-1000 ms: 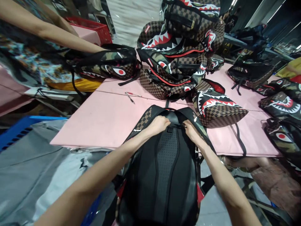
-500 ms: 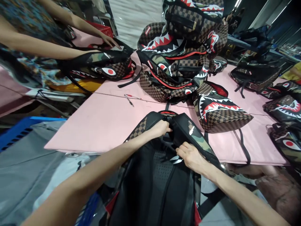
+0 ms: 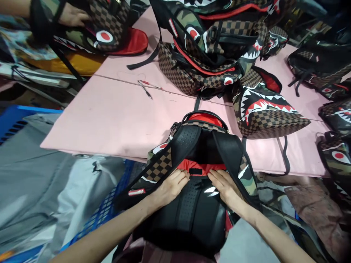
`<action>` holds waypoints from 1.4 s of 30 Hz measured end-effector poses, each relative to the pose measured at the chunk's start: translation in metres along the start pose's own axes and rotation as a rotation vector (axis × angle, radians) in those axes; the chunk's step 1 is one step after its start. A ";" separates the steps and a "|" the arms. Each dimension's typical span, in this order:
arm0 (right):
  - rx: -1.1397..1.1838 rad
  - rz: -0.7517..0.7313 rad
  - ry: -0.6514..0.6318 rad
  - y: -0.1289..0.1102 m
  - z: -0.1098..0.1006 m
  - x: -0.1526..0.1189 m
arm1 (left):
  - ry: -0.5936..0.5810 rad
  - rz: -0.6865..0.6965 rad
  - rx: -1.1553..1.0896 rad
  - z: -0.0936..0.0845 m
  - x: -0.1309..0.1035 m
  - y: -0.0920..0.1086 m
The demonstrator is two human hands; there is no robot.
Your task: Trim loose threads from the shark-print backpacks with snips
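Note:
A backpack (image 3: 189, 219) with a black padded back panel lies in front of me, shoulder straps up, its top resting at the table edge. Across the panel, a pocket opening (image 3: 195, 164) is pulled apart, showing red lining and a small black patch. My left hand (image 3: 171, 186) is closed on the left part of its edge. On the right part, my right hand (image 3: 226, 186) pinches the same edge. Pointed metal blades of thread snips (image 3: 211, 191) stick out from under that hand; their handles are hidden in it.
The pink table (image 3: 115, 120) bears a pile of checkered shark-mouth backpacks (image 3: 197, 69) and two pens (image 3: 145, 89). At upper left, a co-worker's hand (image 3: 74, 15) touches another backpack (image 3: 106, 36). A blue crate (image 3: 27, 109) with grey cloth stands left.
Both my hands have moved down the back panel, the left one from between the strap tops. The pocket's red lining now shows. My view has tilted down, and the co-worker's backpack has turned.

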State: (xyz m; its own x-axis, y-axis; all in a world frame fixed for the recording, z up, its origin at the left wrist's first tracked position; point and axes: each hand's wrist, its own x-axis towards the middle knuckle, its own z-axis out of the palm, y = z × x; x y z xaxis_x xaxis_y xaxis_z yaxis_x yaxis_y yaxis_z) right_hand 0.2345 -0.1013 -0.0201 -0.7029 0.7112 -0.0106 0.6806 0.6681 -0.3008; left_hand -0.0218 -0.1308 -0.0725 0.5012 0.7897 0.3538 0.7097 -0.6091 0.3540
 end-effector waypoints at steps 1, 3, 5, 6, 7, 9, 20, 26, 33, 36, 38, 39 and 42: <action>0.043 0.012 0.009 0.002 -0.007 0.007 | 0.003 0.001 0.005 -0.001 0.002 -0.002; 0.089 0.054 0.021 0.004 -0.023 0.027 | 0.027 -0.003 0.006 -0.003 0.006 -0.004; 0.062 0.137 -0.047 0.001 -0.036 0.051 | 0.038 -0.020 -0.011 -0.006 0.010 -0.004; 0.031 0.183 -0.110 -0.001 -0.041 0.062 | 0.037 -0.029 -0.021 -0.007 0.011 -0.004; -0.003 0.225 -0.187 -0.004 -0.044 0.073 | 0.036 -0.038 -0.029 -0.008 0.012 -0.003; -0.062 0.273 -0.327 -0.008 -0.046 0.090 | 0.034 -0.049 -0.035 -0.009 0.012 -0.002; 0.050 0.261 -0.382 -0.003 -0.028 0.102 | 0.100 -0.056 -0.020 -0.008 0.016 -0.004; 0.499 0.449 -0.142 0.002 -0.021 0.103 | 0.100 -0.080 -0.039 -0.009 0.014 -0.004; 0.635 0.528 -0.031 0.009 -0.024 0.103 | -0.148 -0.377 -0.081 -0.024 0.052 -0.013; 0.607 0.536 -0.004 0.010 -0.024 0.105 | -0.439 -0.479 -0.296 -0.031 0.087 -0.022; 0.578 0.536 -0.025 0.010 -0.025 0.106 | -0.532 -0.505 -0.372 -0.032 0.101 -0.024; 0.560 0.534 -0.042 0.010 -0.026 0.106 | -0.537 -0.527 -0.368 -0.031 0.104 -0.024; 0.473 0.521 -0.092 0.009 -0.030 0.103 | -0.475 -0.575 -0.307 -0.029 0.101 -0.019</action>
State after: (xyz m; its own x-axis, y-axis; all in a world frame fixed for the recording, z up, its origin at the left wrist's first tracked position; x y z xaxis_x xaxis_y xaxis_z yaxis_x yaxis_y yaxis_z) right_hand 0.1750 -0.0154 0.0047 -0.3395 0.8770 -0.3401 0.7848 0.0648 -0.6164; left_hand 0.0015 -0.0414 -0.0184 0.3054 0.8903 -0.3377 0.7874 -0.0367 0.6154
